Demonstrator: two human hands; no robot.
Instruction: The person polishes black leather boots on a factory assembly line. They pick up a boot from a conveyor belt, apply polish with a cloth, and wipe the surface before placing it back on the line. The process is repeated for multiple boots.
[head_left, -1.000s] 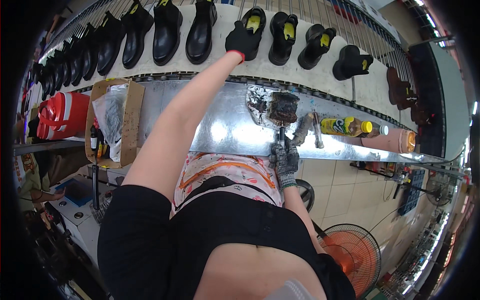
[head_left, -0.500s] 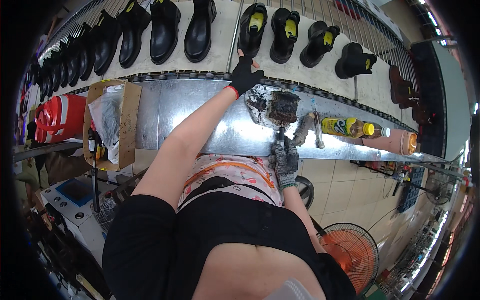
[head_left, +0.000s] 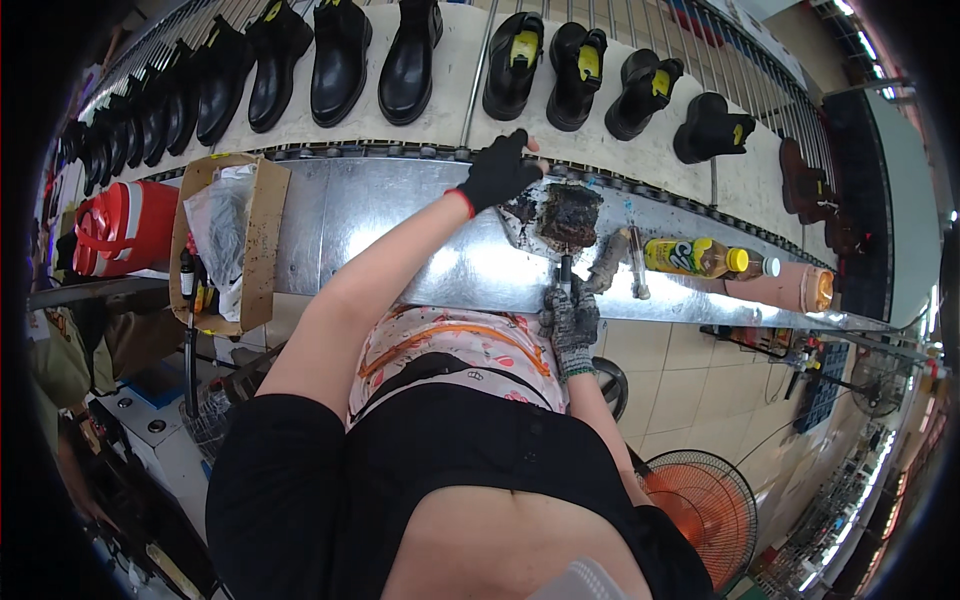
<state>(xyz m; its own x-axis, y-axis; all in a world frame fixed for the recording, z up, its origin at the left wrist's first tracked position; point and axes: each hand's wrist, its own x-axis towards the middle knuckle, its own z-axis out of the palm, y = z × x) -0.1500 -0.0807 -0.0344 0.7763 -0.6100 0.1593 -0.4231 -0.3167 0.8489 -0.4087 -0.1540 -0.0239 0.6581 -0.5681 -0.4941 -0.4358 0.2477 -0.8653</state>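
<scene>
Head view looks down over the person's chest at a long metal bench (head_left: 400, 240). Left hand (head_left: 497, 172), in a black glove with a red cuff, is stretched out to the far edge of the bench; its fingers are spread apart and grip nothing, resting at the bench's back rim just left of a dark, glue-caked pot (head_left: 570, 215). Right hand (head_left: 571, 320), in a grey speckled glove, sits at the near edge of the bench with its fingers curled tight around the handle of a brush (head_left: 564, 272), which runs from the fist straight away toward the pot; the brush's far end meets the pot's near side, though whether it dips inside cannot be told. Just right of that hand lie a dirty tool (head_left: 607, 263) and a thin stick (head_left: 637, 262), and farther right a yellow bottle (head_left: 695, 257) lying on its side, then a pale orange tube (head_left: 780, 288). Beyond the left hand, a row of black boots (head_left: 410, 60) stands along a moving line, some with yellow insoles. Well to the left of the left forearm stands an open cardboard box (head_left: 225, 240) with plastic bags inside, and past it a red jug (head_left: 125, 225). Below the right elbow, on the tiled floor, stands an orange fan (head_left: 695, 510).
</scene>
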